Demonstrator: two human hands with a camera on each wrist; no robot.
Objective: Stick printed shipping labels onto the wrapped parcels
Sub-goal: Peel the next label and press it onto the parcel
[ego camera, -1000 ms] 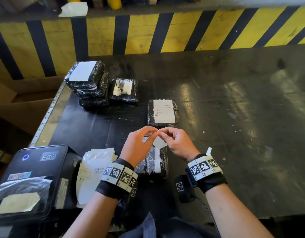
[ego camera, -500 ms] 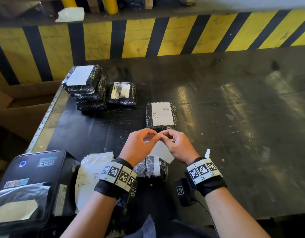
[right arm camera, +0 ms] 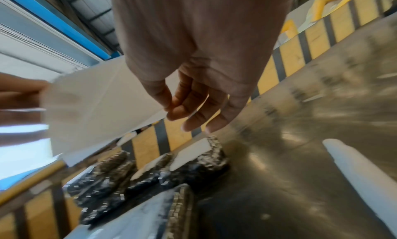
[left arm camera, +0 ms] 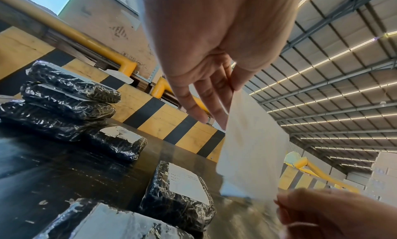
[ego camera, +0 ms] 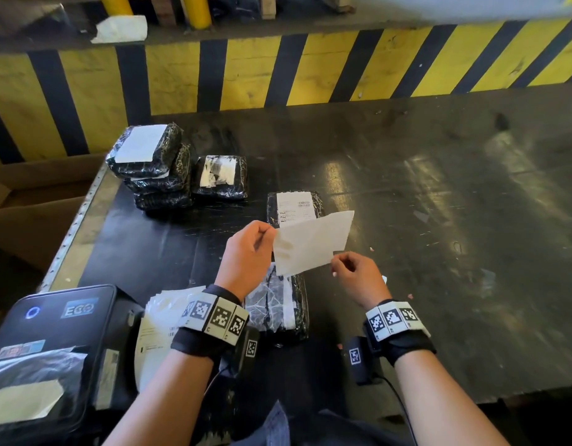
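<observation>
The hands have drawn apart since a moment ago, when they met fingertip to fingertip over the near parcel point(ego camera: 279, 312); now a white sheet point(ego camera: 312, 241) is stretched between them in the air above it; the left hand point(ego camera: 246, 254) pinches one end, the right hand point(ego camera: 357, 276) pinches the lower edge; this looks like the label peeled from its backing, though the blurred wrist views leave that unsure; the parcel on the counter point(ego camera: 439, 220) awaits it; next comes laying it flat.
</observation>
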